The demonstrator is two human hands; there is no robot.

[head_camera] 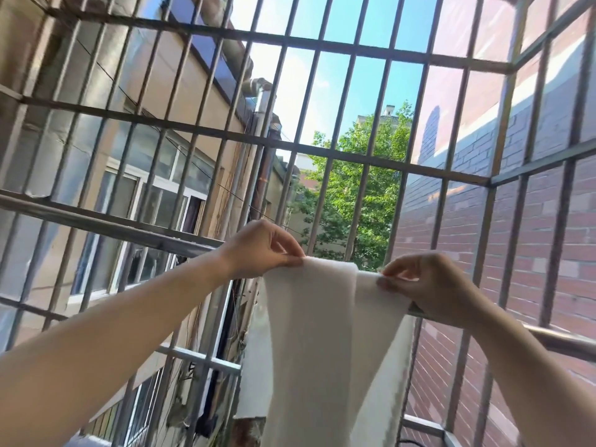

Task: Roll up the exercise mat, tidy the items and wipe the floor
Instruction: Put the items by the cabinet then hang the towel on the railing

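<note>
The head camera looked out through a cage of metal bars (325,150). A white cloth (309,333) seemed to hang over a long rail (129,232) at the front of the cage. The left hand (261,250) pinched the top edge of the cloth on one side. The right hand (432,288) pinched it on the other side. Both sets of fingers (290,257) were closed on the cloth and held it flat along the rail. Behind were a green tree (354,195) and a red brick wall (458,221). No mat and no floor showed, so nobody could tell if the rolling or wiping was done. Hanging the cloth looked like a last job, maybe after wiping
</note>
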